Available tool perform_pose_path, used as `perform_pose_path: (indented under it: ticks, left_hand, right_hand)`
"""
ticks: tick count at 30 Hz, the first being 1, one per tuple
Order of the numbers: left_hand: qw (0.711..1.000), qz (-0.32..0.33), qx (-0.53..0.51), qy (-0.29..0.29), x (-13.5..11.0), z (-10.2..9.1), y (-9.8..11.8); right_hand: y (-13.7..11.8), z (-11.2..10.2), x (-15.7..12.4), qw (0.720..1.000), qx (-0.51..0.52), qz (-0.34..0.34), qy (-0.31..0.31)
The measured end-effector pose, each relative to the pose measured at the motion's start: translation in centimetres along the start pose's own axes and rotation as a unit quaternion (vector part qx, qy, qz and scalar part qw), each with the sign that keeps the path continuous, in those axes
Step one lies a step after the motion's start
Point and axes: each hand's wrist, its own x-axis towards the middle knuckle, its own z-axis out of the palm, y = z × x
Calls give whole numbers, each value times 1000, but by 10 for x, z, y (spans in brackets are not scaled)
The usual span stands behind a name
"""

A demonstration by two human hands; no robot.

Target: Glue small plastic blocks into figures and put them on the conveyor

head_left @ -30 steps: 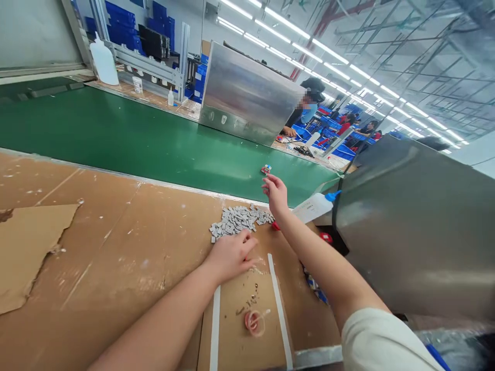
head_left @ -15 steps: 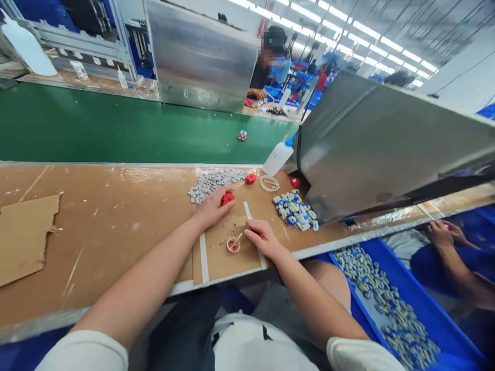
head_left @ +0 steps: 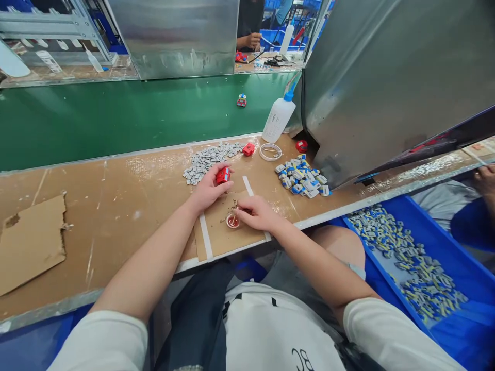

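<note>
My left hand (head_left: 209, 190) is closed around a small red toy car body (head_left: 223, 175) with light blue patches, held just above the bench. My right hand (head_left: 258, 212) pinches a thin stick (head_left: 234, 215) that dips into a small round cup (head_left: 232, 221) of reddish paste or liquid. The cup stands on a cardboard sheet (head_left: 220, 242) edged with white tape strips, and small dark specks lie behind it. Beyond my left hand spreads a pile of flat grey pieces (head_left: 209, 161). A second red piece (head_left: 248, 149) lies at that pile's right end.
A white squeeze bottle (head_left: 277, 121) and tape ring (head_left: 270, 151) stand behind blue-white parts (head_left: 303, 178). Metal panels rise at the back and right. A red toy car (head_left: 242, 100) rests on the green belt (head_left: 154, 113). The blue bin (head_left: 460, 268) holds many parts; co-workers' hands show beyond.
The head view has tilted downward and closer. My right fingers have moved nearer the cup along the stick. The red toy car body in my left hand has turned, showing light blue patches.
</note>
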Motion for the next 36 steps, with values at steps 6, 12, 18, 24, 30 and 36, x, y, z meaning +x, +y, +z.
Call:
perform_pose_path:
  ticks: [6, 12, 18, 24, 30, 36]
  left_hand:
    - [985, 22, 168, 11, 0, 3, -3]
    - [981, 6, 191, 21, 0, 4, 5]
    - [965, 34, 256, 53, -1, 5, 11]
    - [998, 29, 30, 41, -2, 11, 11]
    - [999, 13, 22, 42, 3, 7, 5]
    - [993, 14, 118, 5, 0, 6, 1]
  right_hand:
    - [1, 1, 2, 1000, 5, -1, 6]
    - [7, -3, 0, 993, 103, -60, 18]
    - [7, -5, -4, 989, 111, -81, 60]
    - [8, -1, -6, 987, 86, -103, 92]
    - [6, 0, -6, 981, 76, -138, 113]
    - [6, 0, -7, 986, 46, -124, 101]
